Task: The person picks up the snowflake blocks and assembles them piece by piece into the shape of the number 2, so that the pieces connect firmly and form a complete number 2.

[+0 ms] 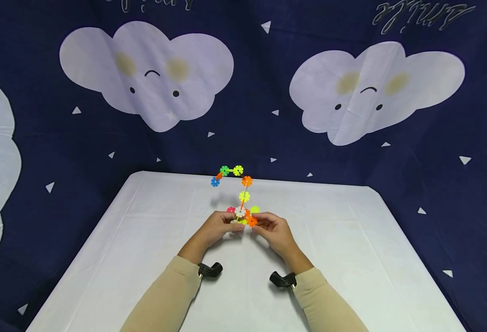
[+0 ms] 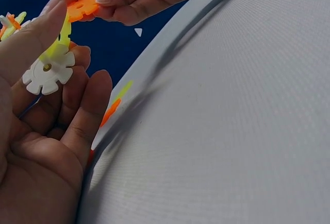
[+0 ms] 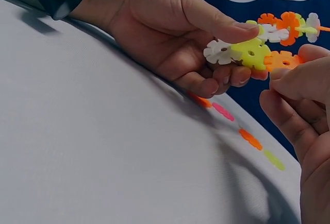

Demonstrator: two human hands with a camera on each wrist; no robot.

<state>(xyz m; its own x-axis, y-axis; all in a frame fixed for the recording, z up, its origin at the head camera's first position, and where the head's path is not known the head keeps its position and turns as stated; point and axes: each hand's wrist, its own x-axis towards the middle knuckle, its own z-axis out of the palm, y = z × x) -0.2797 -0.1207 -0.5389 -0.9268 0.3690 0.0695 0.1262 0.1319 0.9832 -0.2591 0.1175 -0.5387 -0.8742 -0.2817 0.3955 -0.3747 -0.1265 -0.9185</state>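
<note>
A model of interlocking snowflake discs stands above the table between both hands, with an arched chain of discs (image 1: 244, 196) rising to a blue disc (image 1: 215, 182) at its free end. My left hand (image 1: 217, 227) grips the model's lower part. In the right wrist view, its thumb lies over a yellow disc (image 3: 251, 53) joined to a white disc (image 3: 220, 53). My right hand (image 1: 277, 234) pinches an orange disc (image 2: 82, 7) between thumb and fingers. That orange disc (image 3: 282, 60) meets the yellow one edge to edge; whether they are slotted together I cannot tell.
A white-covered table (image 1: 334, 230) lies beneath the hands. More discs of the model, pink (image 3: 223, 112) and orange (image 3: 250, 139), show low, near the table surface. Behind hangs a dark blue cloth (image 1: 260, 83) with clouds. Each wrist wears a black camera mount (image 1: 284, 280).
</note>
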